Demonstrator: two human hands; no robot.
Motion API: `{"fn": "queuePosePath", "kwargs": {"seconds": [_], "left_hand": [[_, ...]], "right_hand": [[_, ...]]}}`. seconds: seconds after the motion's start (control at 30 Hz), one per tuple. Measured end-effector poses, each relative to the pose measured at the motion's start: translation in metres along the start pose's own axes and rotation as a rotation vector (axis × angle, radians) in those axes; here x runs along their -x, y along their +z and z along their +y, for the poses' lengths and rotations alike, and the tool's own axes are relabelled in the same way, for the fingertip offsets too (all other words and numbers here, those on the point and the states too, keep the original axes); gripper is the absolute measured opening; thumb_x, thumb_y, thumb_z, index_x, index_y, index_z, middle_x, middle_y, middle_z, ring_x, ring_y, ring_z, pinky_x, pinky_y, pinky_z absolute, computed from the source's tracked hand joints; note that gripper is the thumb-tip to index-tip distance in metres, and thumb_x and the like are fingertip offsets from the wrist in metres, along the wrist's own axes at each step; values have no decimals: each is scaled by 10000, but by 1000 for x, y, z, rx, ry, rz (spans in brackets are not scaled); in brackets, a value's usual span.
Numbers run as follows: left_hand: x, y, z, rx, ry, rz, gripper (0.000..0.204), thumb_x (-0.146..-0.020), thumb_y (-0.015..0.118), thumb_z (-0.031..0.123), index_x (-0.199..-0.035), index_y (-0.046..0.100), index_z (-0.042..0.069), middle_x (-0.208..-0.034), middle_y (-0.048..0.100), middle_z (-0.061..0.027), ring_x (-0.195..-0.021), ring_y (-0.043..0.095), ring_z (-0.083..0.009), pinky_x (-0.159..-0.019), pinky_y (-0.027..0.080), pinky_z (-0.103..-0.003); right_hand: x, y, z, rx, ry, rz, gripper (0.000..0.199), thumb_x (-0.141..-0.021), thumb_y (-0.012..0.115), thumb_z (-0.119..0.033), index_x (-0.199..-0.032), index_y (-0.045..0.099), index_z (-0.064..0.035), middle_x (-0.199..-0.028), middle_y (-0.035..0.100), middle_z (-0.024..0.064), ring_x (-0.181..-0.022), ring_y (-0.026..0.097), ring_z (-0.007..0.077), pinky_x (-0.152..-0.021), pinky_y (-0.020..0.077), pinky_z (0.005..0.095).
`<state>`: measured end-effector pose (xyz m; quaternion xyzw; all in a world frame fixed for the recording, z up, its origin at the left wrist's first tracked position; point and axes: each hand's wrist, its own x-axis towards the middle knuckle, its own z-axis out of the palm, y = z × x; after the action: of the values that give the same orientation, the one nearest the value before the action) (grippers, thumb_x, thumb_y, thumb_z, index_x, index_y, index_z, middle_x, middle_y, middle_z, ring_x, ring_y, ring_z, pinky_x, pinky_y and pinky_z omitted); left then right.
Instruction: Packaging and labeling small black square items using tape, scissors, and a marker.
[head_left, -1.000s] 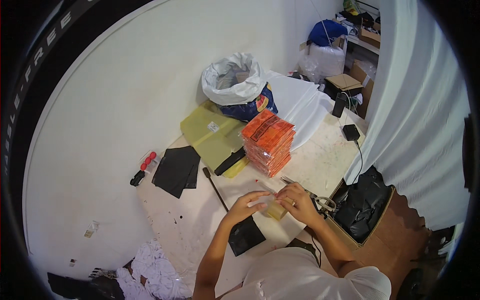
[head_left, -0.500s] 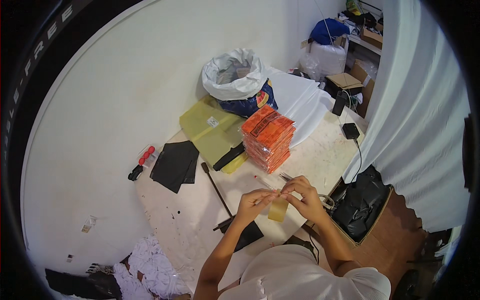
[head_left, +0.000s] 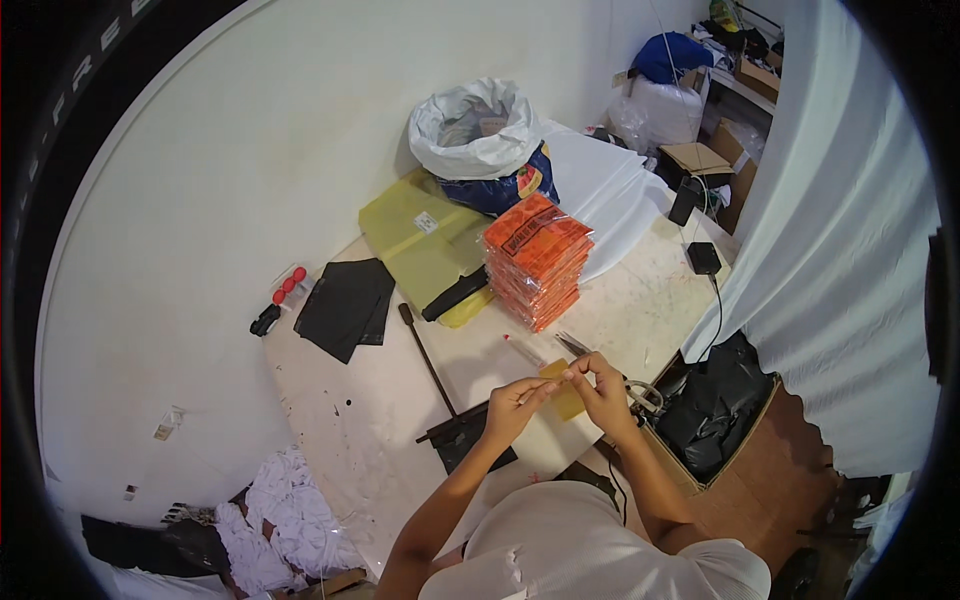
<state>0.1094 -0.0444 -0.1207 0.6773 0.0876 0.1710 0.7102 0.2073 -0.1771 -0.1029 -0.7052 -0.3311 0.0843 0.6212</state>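
We pinch a small yellow packet (head_left: pixel 566 397) between the left hand (head_left: pixel 515 406) and right hand (head_left: pixel 603 392). It hangs between both hands, above the tabletop (head_left: pixel 640 310).

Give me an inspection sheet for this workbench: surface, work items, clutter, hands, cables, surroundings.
Surface: pale worktable, stained and speckled.
Job's things: small yellow packet held between both hands; orange packet stack behind it.
Clutter: black sheet, yellow bag, scissors, white sack.
Hands: left hand and right hand both pinch the packet.
Cables: black adapter with its cord running off the table edge.
Surroundings: white curtain, white rags on the floor.
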Motion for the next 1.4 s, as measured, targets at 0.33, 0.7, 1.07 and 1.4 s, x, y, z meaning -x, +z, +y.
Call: {"fn": "queuePosePath", "kwargs": {"seconds": [0.33,0.7,1.07,1.4], "left_hand": [[4,7,21,-127,6,125,148,-848,589,72,-909,635,-54,-770,655,-55,-685,570,-56,-611,463,-189],[-34,-67,64,134,-181,348,253,-846,568,168,-904,604,-76,-825,645,-177,-754,660,-248,-683,537,-303],[-33,-42,82,152,-218,34,252,-869,558,164,-964,605,-64,-911,641,-166,-826,650,-244,-709,538,-311],[-41,-58,83,-191,-37,-17,337,-872,536,48,-1205,502,8,-1014,638,-99,-944,591,-112,-837,436,-212]], "right_hand": [[13,-16,32,-259,272,-59,236,-831,577,-208,-978,555,-25,-853,578,41,-775,526,139,-711,416,270],[60,6,37,-369,139,-570,256,-750,680,-34,-976,561,-10,-993,584,51,-976,498,97,-875,364,248],[67,-33,48,-88,165,-584,297,-707,679,-4,-986,578,-14,-1122,574,138,-1163,464,267,-980,332,340],[74,-95,109,755,269,-191,455,-604,699,-61,-999,479,-11,-906,545,180,-950,504,367,-798,436,411]]}}
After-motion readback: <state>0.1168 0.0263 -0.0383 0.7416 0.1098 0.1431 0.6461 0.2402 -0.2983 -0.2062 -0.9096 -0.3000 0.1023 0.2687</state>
